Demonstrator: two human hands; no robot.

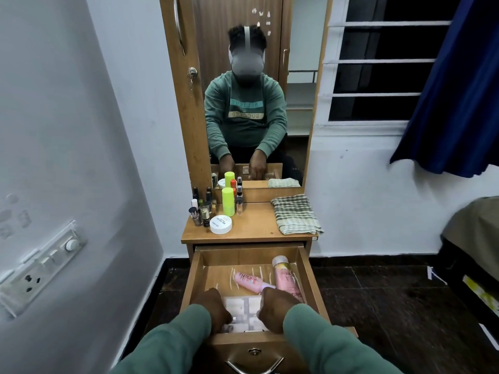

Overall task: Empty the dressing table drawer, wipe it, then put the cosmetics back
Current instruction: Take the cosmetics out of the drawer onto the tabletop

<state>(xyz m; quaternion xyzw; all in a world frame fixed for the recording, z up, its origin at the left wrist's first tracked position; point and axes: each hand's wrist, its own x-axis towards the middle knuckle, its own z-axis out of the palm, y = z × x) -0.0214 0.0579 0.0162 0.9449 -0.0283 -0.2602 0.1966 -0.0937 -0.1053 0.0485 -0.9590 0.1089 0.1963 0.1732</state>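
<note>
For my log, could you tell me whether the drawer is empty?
Not empty: the drawer holds a small pink bottle, a larger pink bottle and a whitish box gripped by the left hand and right hand.

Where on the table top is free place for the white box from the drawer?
The white box should fit on the bare table top between the white jar and the checked cloth, up to the front edge. The left rear corner is crowded with small bottles.
</note>
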